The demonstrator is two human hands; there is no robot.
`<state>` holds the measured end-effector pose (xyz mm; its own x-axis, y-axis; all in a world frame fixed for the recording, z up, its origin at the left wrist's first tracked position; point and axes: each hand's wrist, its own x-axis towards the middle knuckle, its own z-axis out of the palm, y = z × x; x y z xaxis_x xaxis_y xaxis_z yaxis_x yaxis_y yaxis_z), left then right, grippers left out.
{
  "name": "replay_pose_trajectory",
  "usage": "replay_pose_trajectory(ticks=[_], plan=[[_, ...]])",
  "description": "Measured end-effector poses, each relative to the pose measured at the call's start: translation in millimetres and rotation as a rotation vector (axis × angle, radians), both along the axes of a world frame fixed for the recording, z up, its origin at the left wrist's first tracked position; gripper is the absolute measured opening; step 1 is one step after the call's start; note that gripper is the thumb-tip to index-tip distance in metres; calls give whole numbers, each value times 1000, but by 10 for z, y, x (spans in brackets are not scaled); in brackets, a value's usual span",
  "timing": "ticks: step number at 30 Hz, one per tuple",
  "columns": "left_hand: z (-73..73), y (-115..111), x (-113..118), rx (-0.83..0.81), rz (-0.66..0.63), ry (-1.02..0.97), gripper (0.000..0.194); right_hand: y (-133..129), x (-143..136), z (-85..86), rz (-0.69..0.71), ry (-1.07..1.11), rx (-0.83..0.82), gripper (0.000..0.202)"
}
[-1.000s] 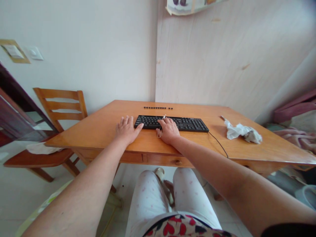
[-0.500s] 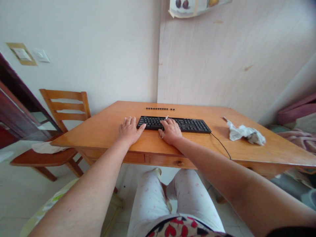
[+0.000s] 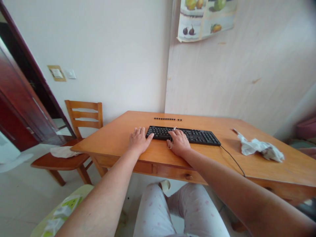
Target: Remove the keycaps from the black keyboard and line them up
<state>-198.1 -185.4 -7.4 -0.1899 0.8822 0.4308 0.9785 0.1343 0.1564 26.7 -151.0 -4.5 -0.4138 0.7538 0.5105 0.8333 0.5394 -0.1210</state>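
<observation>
A black keyboard lies on the wooden table in front of me. My left hand rests at its left end, fingers spread and thumb against the edge, holding nothing. Over the keyboard's middle, my right hand is closed on a thin wire keycap puller. One wire loop hangs below the fingers and a pale tip pokes out above them. My fingers hide the keys under them. Behind the keyboard, several small black keycaps stand in a row, with a gap near the right end.
On the table's right lies a crumpled white cloth or bag beside a thin stick-like item. The keyboard cable runs over the front edge. A wooden chair stands left, and a stool with a patterned cover is at lower left.
The head view has tilted up and turned left, so the whole scene sits lower and farther right. Both hands keep their places at the keyboard.
</observation>
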Motion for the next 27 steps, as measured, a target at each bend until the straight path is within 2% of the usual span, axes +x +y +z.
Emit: replay_pose_trajectory(ticks=[7, 13, 20, 27], plan=[[-25, 4, -1, 36, -8, -26, 79, 22, 0, -27, 5, -5, 5, 46], [13, -58, 41, 22, 3, -63, 72, 58, 19, -63, -2, -29, 0, 47], [37, -128, 76, 77, -18, -100, 66, 164, 77, -164, 30, -70, 49, 50], [49, -178, 82, 53, -49, -126, 64, 284, 150, -265, 59, -96, 137, 53]])
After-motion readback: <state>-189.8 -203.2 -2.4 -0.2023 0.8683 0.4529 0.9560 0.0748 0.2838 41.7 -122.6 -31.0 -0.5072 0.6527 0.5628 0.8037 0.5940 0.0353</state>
